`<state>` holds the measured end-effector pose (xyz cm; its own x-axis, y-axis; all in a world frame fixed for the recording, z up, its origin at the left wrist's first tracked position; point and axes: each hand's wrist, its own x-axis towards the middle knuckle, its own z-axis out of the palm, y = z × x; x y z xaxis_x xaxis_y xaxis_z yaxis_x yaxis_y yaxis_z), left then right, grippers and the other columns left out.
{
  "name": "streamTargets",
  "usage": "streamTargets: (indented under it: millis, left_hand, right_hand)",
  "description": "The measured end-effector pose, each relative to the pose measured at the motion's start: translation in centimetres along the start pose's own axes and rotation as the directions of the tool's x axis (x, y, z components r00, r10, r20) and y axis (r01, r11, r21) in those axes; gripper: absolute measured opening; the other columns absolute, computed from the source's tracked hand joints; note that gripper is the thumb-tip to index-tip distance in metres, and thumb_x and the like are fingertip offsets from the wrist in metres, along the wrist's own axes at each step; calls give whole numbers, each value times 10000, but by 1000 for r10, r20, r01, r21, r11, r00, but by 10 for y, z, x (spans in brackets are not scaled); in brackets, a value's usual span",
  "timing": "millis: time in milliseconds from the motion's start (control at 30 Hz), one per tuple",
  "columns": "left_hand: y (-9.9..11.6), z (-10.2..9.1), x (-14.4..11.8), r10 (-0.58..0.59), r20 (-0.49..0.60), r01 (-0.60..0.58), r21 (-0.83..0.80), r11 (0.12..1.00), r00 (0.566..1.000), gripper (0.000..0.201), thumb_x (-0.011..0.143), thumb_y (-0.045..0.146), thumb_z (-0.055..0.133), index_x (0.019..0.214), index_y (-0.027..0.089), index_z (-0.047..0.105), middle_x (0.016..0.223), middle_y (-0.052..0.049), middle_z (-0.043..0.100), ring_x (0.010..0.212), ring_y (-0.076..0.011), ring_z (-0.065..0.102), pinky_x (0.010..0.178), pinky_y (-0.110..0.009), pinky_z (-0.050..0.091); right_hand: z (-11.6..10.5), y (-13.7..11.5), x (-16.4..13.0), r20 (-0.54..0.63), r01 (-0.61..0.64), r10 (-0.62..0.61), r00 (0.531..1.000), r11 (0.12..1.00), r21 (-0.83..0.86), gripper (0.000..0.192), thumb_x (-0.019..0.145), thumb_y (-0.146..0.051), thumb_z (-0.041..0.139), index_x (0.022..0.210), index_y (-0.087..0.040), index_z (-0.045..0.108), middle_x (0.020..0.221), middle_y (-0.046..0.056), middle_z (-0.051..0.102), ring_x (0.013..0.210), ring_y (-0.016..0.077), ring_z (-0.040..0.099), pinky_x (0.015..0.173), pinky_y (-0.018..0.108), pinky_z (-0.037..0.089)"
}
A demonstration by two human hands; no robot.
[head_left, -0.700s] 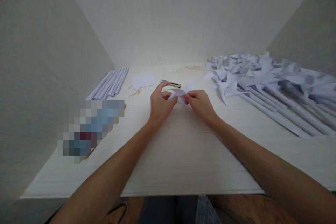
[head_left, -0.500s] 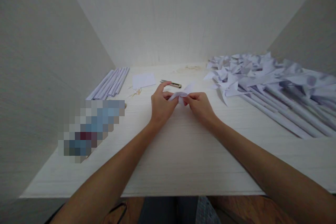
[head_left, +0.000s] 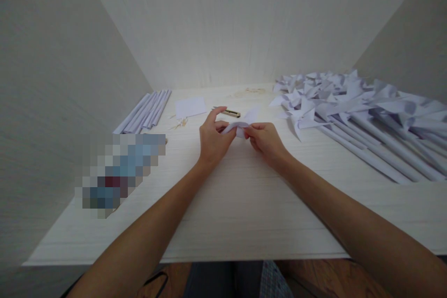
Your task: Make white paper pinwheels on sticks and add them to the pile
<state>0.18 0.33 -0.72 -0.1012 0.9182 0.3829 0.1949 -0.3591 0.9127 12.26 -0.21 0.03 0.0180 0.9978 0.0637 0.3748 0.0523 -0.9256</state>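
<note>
Pale wood-grain boards form the tabletop (head_left: 244,205) in front of me, boxed in by plain off-white walls at the back and both sides. My left hand (head_left: 212,140) and right hand (head_left: 266,142) meet over the middle of it, and between their fingertips sits a small piece of folded white paper (head_left: 240,126), thin and matte, pinched on each side, with a curled loop on top and a pointed flap sticking out toward the far right. Both grips are narrow, thumbs and fingers closed on the paper; my left index finger arches above it. Just beyond the paper lies a small utility knife (head_left: 230,112) with a brownish handle and metal tip, apart from my hands. Farther left lies a flat white paper sheet (head_left: 190,106), with a few thin pale sticks (head_left: 179,124) beside it, and a bundle of rolled white paper tubes (head_left: 145,112) lying side by side near the left wall. On the right is a heap of finished white paper pinwheels (head_left: 349,102), sharp-pointed blades on long rolled stems.
</note>
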Motion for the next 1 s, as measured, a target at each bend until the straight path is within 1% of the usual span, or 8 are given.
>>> streamTargets:
  millis: [67, 167, 333, 600, 700, 767, 900, 1000]
  left_hand:
    - [0, 0, 0, 10, 4, -10, -4, 1000, 1000, 486, 589, 106, 598, 1062, 144, 493, 629, 14, 658, 555, -108, 612, 538, -190, 458]
    - [0, 0, 0, -23, 0, 23, -12, 1000, 1000, 484, 580, 106, 602, 1051, 144, 495, 608, 24, 650, 535, -104, 606, 533, -190, 456]
    - [-1, -1, 2, -77, 12, 78, -32, 996, 997, 492, 573, 104, 597, 1052, 144, 493, 592, 30, 646, 515, -101, 597, 527, -191, 454]
    - [1, 1, -1, -9, 4, 9, 21, 1000, 1000, 481, 588, 102, 594, 1058, 144, 504, 628, 10, 665, 546, -106, 605, 538, -191, 458]
    - [2, 1, -2, 19, 13, -20, 49, 999, 1000, 477, 585, 93, 593, 1051, 152, 513, 619, 24, 663, 547, -97, 600, 539, -184, 452]
    - [3, 1, -2, 12, 12, -12, 48, 999, 1000, 483, 579, 90, 599, 1052, 148, 515, 619, 24, 663, 545, -96, 600, 544, -185, 454]
    - [3, -1, 1, -70, 4, 70, -22, 997, 998, 495, 577, 98, 609, 1059, 132, 499, 625, 12, 666, 553, -107, 611, 554, -197, 467]
    - [3, -2, 2, -104, -3, 104, -63, 993, 995, 497, 576, 102, 609, 1058, 133, 489, 621, 13, 664, 541, -107, 611, 546, -199, 467]
  right_hand:
    - [-1, 1, 0, 37, -35, 33, 999, 998, 52, 271, 759, -222, 409, 491, -189, 435, 339, -79, 231, 340, 80, 239, 420, 246, 185]
    - [-5, 2, -3, -16, 215, -225, 974, 949, -232, 275, 754, -222, 442, 487, -166, 479, 410, -30, 395, 419, 92, 350, 463, 246, 218]
    - [-9, 0, -11, 104, 404, -472, 875, 594, -696, 237, 799, -190, 422, 681, -143, 621, 658, 69, 624, 543, 135, 474, 508, 270, 209]
    - [-8, -6, -1, 18, 99, -98, 995, 980, -172, 272, 708, -198, 481, 439, -167, 470, 357, -57, 321, 387, 76, 291, 449, 246, 199]
    - [-9, -5, 0, 119, -90, 84, 989, 995, 39, 267, 719, -195, 440, 453, -188, 419, 336, -90, 213, 339, 70, 214, 416, 246, 173]
    - [-10, -3, -2, 79, -1, 6, 997, 999, -53, 269, 729, -196, 446, 461, -181, 431, 349, -75, 257, 357, 75, 251, 428, 246, 186]
    - [-11, -1, -9, 58, 366, -407, 911, 738, -566, 245, 788, -222, 464, 578, -146, 565, 545, 28, 551, 495, 110, 428, 494, 258, 209]
    - [-10, -3, -12, 106, 393, -448, 888, 617, -682, 269, 833, -238, 428, 659, -147, 612, 633, 60, 616, 541, 127, 474, 507, 264, 211]
